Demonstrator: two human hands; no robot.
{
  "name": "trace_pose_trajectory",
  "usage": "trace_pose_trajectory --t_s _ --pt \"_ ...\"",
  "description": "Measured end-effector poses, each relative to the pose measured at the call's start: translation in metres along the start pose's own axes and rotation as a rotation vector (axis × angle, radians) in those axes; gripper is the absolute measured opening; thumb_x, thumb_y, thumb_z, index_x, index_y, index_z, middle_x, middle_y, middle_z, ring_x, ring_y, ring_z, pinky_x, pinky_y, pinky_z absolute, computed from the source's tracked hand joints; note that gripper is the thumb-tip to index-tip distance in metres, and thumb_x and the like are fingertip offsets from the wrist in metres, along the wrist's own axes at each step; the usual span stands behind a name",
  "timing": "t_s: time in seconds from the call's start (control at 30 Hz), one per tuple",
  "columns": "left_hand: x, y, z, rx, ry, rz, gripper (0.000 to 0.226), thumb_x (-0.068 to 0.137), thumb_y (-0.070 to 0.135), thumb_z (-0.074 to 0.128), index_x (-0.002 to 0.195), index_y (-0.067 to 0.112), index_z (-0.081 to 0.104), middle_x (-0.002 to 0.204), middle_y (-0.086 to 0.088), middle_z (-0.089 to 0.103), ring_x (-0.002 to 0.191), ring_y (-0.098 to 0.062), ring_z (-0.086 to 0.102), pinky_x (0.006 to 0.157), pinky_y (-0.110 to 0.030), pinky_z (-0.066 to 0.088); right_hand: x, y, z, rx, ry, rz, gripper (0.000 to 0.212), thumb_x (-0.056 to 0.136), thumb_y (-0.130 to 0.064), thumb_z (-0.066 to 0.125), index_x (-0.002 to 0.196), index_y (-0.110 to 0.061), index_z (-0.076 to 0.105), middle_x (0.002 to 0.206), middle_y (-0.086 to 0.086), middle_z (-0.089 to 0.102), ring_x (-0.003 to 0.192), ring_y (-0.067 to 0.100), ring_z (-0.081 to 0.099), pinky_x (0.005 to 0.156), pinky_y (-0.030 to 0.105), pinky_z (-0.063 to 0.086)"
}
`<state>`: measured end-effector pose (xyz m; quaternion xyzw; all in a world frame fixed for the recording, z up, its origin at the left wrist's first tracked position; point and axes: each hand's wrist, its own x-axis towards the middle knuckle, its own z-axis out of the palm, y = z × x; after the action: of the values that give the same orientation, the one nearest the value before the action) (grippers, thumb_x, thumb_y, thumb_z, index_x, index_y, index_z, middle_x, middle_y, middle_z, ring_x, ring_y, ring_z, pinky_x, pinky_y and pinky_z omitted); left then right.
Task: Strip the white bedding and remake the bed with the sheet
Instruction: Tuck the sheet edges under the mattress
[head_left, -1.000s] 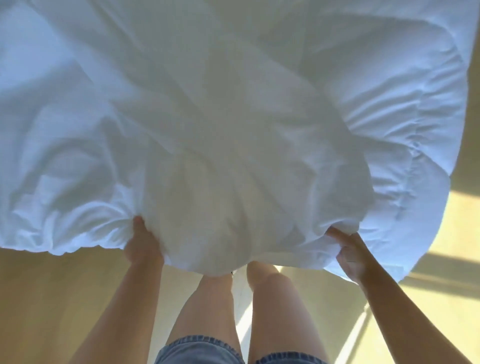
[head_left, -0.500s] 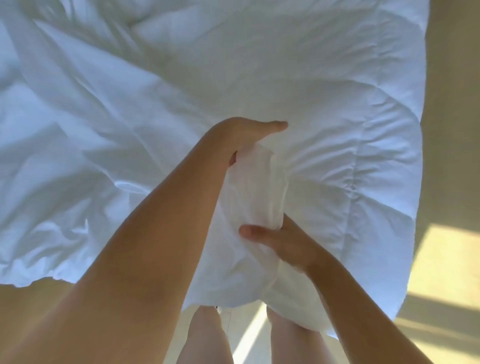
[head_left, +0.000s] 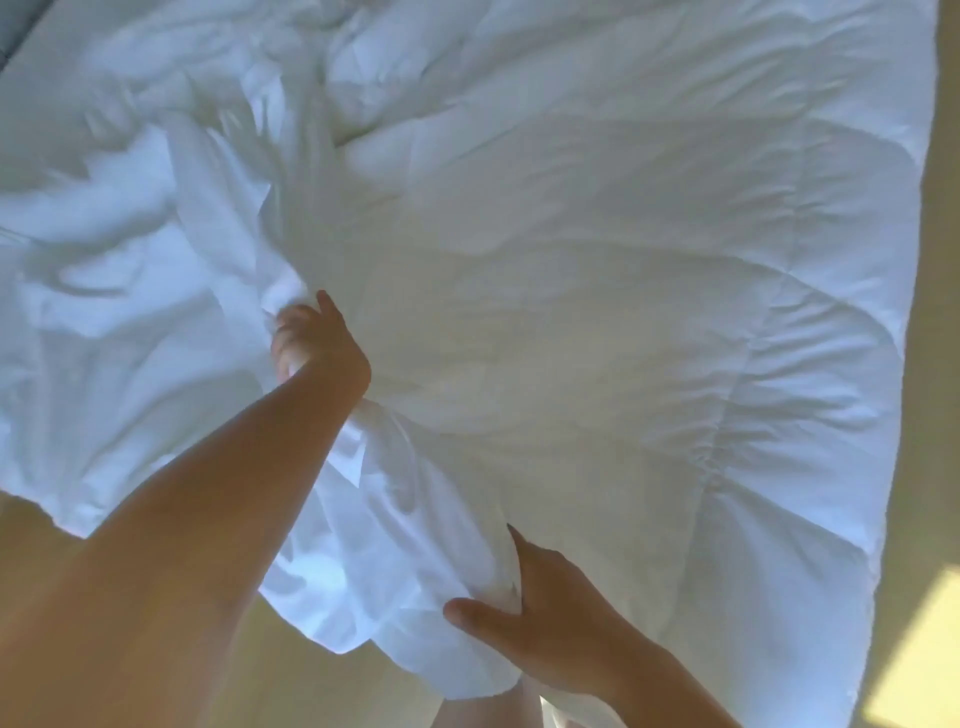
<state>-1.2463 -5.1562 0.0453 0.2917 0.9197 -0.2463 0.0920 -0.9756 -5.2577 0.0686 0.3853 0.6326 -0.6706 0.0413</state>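
One white sheet (head_left: 130, 312) lies crumpled left of the quilted duvet (head_left: 623, 312) — the left hand (head_left: 318, 345) clutches a bunched fold, the right hand (head_left: 550, 618) pinches its near edge above the floor (head_left: 296, 686).

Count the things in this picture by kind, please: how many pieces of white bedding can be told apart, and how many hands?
White bedding pieces: 2, the thin sheet and the quilted duvet.
Hands: 2, the left hand and the right hand, each gripping bunched cloth of the thin sheet.
Total: 4.
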Motion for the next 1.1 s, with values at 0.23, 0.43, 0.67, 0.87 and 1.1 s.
trace_pose_trajectory --t_s 0.23,0.43,0.67,0.87,1.1 --pt "-0.051 0.023 -0.095 -1.777 -0.378 0.334 0.023 0.053 0.001 0.047 0.066 0.01 0.063 0.051 0.0 0.059 0.046 -0.017 0.057 0.047 -0.02 0.044 0.091 -0.04 -0.057 1.256 0.143 0.028 0.076 0.054 -0.065 0.071 0.116 -0.021 0.068 0.116 0.004 0.067 0.105 0.02 0.064 0.095 0.036 0.047" --pt "-0.058 0.014 -0.042 -1.314 -0.719 0.503 0.033 0.079 0.0 0.053 0.101 0.024 0.058 0.072 0.007 0.061 0.054 -0.003 0.057 0.046 -0.015 0.042 0.188 -0.133 -0.128 0.976 0.066 0.047 0.037 0.078 -0.04 0.065 0.094 -0.008 0.074 0.089 0.011 0.069 0.076 0.022 0.068 0.069 0.03 0.056" --pt "-0.049 0.038 -0.035 -1.34 -0.507 0.502 0.062 0.064 0.017 0.065 0.122 0.031 0.046 0.093 0.015 0.061 0.079 -0.001 0.061 0.056 -0.016 0.048 0.21 -0.158 -0.167 0.84 0.491 0.075 0.02 0.087 -0.006 0.054 0.07 -0.007 0.066 0.059 0.006 0.065 0.054 0.018 0.062 0.051 0.024 0.052" --pt "-0.144 0.139 -0.014 -1.356 -0.908 0.576 0.087 0.066 0.03 0.068 0.142 0.032 0.025 0.125 0.005 0.055 0.113 -0.018 0.056 0.09 -0.034 0.051 0.161 -0.061 -0.226 0.436 0.754 0.255 0.033 0.095 -0.034 0.055 0.112 -0.007 0.063 0.117 0.011 0.063 0.088 0.021 0.062 0.069 0.019 0.049" --pt "-0.221 0.155 0.065 -1.199 -0.712 0.444 0.09 0.083 0.022 0.058 0.148 0.036 -0.003 0.12 0.016 0.051 0.092 0.0 0.056 0.079 -0.022 0.049 0.127 0.06 -0.179 -0.059 0.289 0.341 0.011 0.086 -0.017 0.056 0.083 -0.009 0.064 0.074 0.008 0.063 0.062 0.021 0.058 0.056 0.025 0.042"
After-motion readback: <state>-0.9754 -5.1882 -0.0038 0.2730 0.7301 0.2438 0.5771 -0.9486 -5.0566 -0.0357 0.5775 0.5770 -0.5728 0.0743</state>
